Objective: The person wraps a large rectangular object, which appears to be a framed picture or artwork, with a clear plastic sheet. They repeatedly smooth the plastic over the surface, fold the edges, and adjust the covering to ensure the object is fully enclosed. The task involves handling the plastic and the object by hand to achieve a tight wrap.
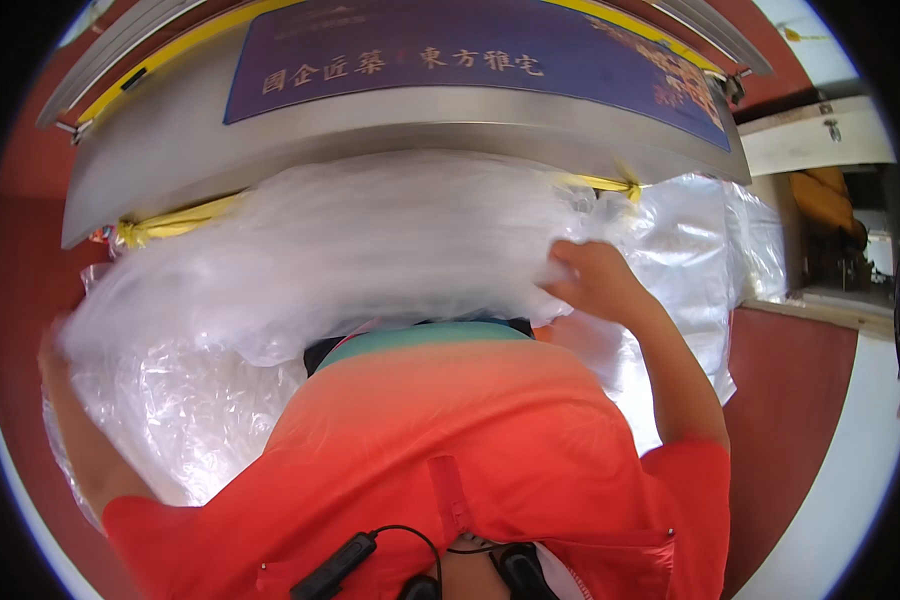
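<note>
A wide, cloudy clear plastic sheet [370,245] spreads in front of my body, bunched in soft folds and smeared by motion. At its right edge my right hand [598,282] is closed, fingers curled on the plastic. My left hand [55,350] is at the far left edge of the sheet; it is blurred and its fingers are hidden. More crinkled clear plastic [210,420] hangs below on the left, and a shiny stretch of plastic film [680,260] lies to the right, beyond my right hand.
A broad metal panel [150,160] with a dark blue printed sign [390,60] stands ahead. Yellow strips [175,222] are knotted beneath it. To the right are a pale ledge [820,140] and a dark opening holding a yellow-brown object [822,200]. The floor [790,370] is reddish-brown.
</note>
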Action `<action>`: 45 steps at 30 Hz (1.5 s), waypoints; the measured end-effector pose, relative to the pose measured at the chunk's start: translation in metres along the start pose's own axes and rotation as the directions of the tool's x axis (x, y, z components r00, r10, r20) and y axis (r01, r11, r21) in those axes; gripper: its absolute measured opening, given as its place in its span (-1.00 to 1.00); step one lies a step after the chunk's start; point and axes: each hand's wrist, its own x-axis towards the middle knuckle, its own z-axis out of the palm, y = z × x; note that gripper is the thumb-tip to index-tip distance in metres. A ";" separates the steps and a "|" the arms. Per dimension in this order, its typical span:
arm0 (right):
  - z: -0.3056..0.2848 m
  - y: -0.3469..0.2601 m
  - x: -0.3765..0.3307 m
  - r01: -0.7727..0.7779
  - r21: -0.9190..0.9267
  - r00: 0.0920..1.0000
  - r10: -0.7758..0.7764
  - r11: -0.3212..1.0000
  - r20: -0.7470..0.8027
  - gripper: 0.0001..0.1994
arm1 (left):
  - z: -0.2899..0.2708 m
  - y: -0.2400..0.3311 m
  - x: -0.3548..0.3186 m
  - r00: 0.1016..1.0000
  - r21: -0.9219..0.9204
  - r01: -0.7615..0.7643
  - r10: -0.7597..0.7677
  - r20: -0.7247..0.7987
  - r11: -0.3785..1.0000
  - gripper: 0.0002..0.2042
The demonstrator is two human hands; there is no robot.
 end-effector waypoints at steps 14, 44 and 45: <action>-0.350 0.267 -0.224 -0.650 0.049 0.079 0.132 0.758 -0.988 -0.70 | 0.243 0.140 0.200 0.861 0.617 -0.297 0.484 -0.158 0.729 -0.64; -0.219 0.363 -0.007 -0.724 -0.017 0.657 0.682 0.689 -0.320 -0.37 | 0.268 0.124 0.166 0.855 0.731 -0.475 0.453 0.252 0.490 -0.52; -0.246 0.365 -0.004 -0.632 0.438 0.659 0.741 0.639 -0.130 -0.33 | 0.264 0.118 0.176 0.869 0.739 -0.458 0.423 0.256 0.494 -0.51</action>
